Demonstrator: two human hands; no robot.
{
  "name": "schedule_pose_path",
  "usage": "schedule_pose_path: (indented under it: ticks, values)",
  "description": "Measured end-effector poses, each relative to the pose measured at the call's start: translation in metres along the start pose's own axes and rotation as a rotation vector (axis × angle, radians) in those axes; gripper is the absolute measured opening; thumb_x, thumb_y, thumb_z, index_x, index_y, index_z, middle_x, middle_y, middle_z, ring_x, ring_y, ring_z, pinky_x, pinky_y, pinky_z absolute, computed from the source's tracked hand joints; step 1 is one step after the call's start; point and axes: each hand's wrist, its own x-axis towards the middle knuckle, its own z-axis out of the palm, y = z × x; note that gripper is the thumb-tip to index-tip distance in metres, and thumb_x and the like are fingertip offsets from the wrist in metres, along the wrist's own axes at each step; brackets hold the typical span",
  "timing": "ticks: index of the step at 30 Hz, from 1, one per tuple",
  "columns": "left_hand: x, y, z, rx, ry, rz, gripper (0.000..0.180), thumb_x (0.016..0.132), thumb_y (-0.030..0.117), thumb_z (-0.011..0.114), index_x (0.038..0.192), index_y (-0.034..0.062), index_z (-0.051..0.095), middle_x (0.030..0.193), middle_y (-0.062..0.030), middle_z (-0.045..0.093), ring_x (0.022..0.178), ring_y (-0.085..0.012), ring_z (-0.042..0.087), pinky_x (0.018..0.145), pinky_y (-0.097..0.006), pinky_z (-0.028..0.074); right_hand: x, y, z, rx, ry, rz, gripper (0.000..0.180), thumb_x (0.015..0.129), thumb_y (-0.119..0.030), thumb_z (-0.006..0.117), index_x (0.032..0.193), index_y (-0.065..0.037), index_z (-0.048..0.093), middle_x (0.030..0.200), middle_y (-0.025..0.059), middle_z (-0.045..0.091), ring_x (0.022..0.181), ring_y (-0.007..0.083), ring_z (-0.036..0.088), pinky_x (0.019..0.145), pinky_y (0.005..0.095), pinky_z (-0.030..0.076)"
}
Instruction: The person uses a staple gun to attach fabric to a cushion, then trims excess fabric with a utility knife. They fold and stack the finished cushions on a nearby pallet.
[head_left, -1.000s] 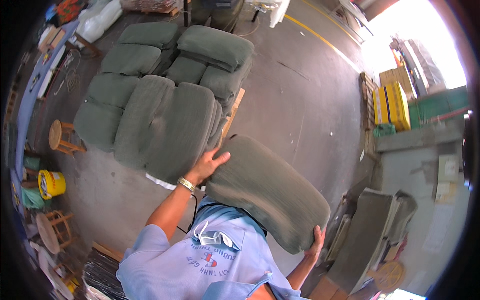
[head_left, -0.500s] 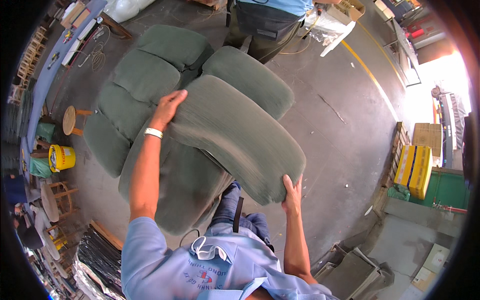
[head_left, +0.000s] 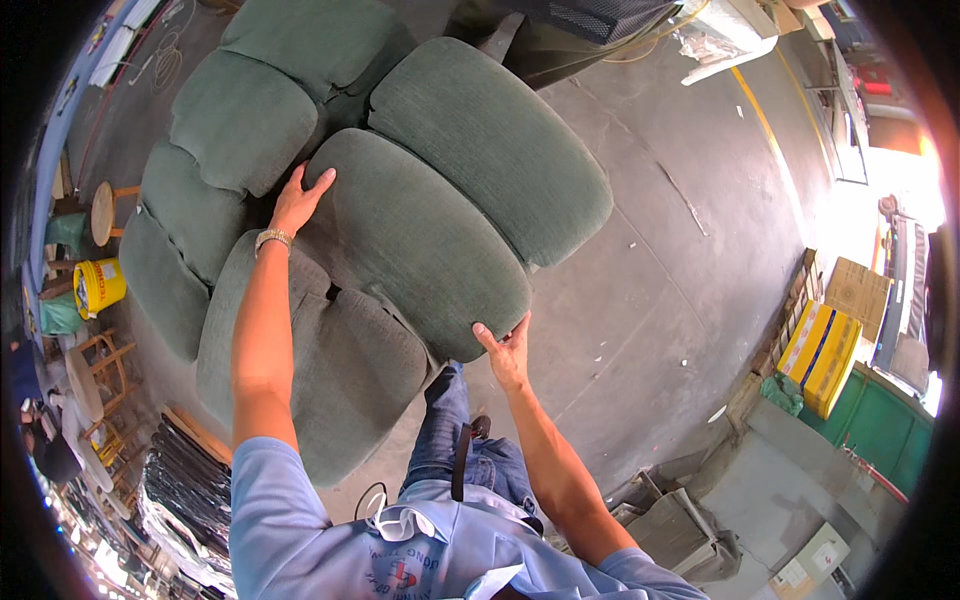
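A dark green upholstered sofa (head_left: 315, 400) stands before me, its armrest side nearest. My left hand (head_left: 296, 205) holds the back end of a green seat cushion (head_left: 420, 235), thumb on top, other fingers partly hidden in the gap by the backrest (head_left: 240, 120). At the cushion's front near corner, my right hand (head_left: 508, 352) grips the edge with the thumb above. The held cushion lies in the seat area, alongside a second seat cushion (head_left: 490, 150) farther off. What is beneath the held cushion is hidden.
Beyond the sofa stands another person, dark trousers (head_left: 560, 45) showing. A yellow bucket (head_left: 100, 287) and a wooden stool (head_left: 105, 212) are at the left. Yellow and brown boxes (head_left: 820, 355) stand at the right. Wrapped dark panels (head_left: 185, 490) lean at lower left.
The held cushion has come down from a tilted, raised position into the seat beside the other cushion. Both hands moved with it to the left, and my view has shifted closer to the sofa.
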Motion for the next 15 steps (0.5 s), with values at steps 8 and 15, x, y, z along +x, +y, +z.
schedule_pose_path:
  ticks: [8, 15]
  values:
    - [0.010, -0.011, -0.003, 0.233, 0.037, 0.111, 0.107, 0.089, 0.072, 0.062, 0.163, 0.0051, 0.023, 0.161, -0.0293, 0.033, 0.149, -0.0430, 0.035, 0.122, -0.048, 0.032, 0.018, 0.004, 0.003, 0.184, -0.068, 0.070, 0.103, 0.083, -0.028, 0.089, 0.159, -0.011, 0.022, 0.155, 0.0146, 0.041, 0.142, 0.0300, 0.043, 0.116, 0.0447, 0.039]
    - [0.004, -0.025, 0.022, 0.182, 0.124, 0.062, 0.106, 0.090, 0.076, 0.057, 0.165, 0.0127, 0.016, 0.162, -0.0315, 0.028, 0.146, -0.0526, 0.033, 0.120, -0.055, 0.033, 0.018, -0.012, -0.009, 0.015, -0.069, 0.041, 0.096, 0.089, -0.031, 0.083, 0.160, -0.014, 0.021, 0.154, 0.0166, 0.043, 0.135, 0.0317, 0.050, 0.108, 0.0457, 0.044]
